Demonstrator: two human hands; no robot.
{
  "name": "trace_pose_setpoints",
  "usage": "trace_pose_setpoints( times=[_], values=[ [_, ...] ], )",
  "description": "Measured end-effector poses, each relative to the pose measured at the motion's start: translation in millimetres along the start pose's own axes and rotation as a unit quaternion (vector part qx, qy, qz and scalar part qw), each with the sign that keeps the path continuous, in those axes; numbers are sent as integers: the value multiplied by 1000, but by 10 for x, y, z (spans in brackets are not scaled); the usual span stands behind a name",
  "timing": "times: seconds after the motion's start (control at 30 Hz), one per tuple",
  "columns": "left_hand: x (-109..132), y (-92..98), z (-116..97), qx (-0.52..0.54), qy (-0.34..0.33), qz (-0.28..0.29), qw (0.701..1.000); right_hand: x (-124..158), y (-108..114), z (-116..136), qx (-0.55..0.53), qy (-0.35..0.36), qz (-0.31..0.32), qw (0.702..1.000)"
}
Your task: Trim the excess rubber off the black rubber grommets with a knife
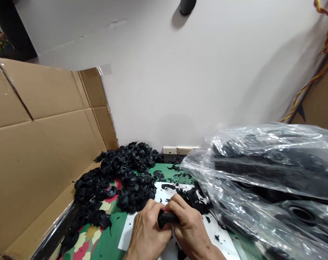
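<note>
My left hand (147, 231) and my right hand (189, 225) meet at the bottom centre, both closed around one small black rubber part (166, 217). The part shows only as a dark rounded piece between my thumbs and fingers. Just beyond my hands lies a heap of several black ribbed rubber parts (126, 177) on a white sheet (167, 193) over a green patterned mat (106, 242). Black rubber scraps (195, 198) are scattered next to my right hand.
An opened cardboard box wall (39, 144) stands along the left. A large clear plastic bag (261, 180) holding black parts fills the right side. A white wall (180, 79) closes the back, with coloured cables (315, 76) at the far right.
</note>
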State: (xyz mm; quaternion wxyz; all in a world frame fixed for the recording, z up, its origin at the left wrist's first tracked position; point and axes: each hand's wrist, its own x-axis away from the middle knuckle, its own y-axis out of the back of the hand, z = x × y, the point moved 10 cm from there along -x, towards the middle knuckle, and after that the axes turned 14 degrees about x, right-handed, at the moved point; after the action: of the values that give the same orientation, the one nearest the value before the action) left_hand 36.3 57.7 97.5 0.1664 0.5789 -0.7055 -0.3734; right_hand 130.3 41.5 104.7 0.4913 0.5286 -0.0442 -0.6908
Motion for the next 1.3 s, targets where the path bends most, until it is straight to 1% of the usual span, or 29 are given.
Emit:
trace_pose_setpoints(
  times=[0.03,0.1,0.17,0.23,0.3,0.37,0.47,0.53,0.6,0.67,0.7,0.83,0.9,1.0,1.1,1.23,1.3],
  values=[
    [7,-3,8,-19,0,-3,1000,-8,-17,9,10,0,7,1000],
    [26,-16,4,-65,-15,-10,998,-28,-67,-43,-7,-44,24,999],
    [56,-26,-32,-99,-56,-28,993,-31,-128,-126,-39,-108,37,993],
    [106,-22,-81,-100,-109,-56,987,-21,-180,-182,-52,-154,40,986],
    [163,-10,-99,-65,-145,-77,984,-22,-205,-222,-45,-170,34,984],
    [207,-5,-75,2,-154,-79,985,-29,-194,-327,-37,-187,25,981],
    [263,50,-14,137,-146,-88,976,-38,-79,-633,-17,-235,-1,972],
    [269,105,86,218,-111,-105,964,-37,23,-828,-7,-265,-18,964],
    [239,108,225,271,-48,-101,956,-47,77,-912,-6,-267,-18,963],
    [204,95,316,302,1,-84,950,-53,82,-896,-12,-256,-7,967],
    [191,106,330,310,11,-80,947,-51,73,-871,-16,-250,1,968],
    [179,208,325,335,23,-100,937,-14,26,-783,-39,-249,32,967],
    [186,224,345,367,39,-109,923,-8,8,-744,-58,-247,46,966],
    [181,178,414,452,75,-104,882,-18,-7,-679,-89,-239,58,965],
    [153,119,496,522,120,-97,839,-25,-2,-641,-110,-235,53,964],
    [137,81,627,569,206,-110,789,-26,27,-614,-141,-228,33,963],
    [128,83,645,581,224,-109,775,-25,63,-579,-157,-220,17,963]
  ],
)
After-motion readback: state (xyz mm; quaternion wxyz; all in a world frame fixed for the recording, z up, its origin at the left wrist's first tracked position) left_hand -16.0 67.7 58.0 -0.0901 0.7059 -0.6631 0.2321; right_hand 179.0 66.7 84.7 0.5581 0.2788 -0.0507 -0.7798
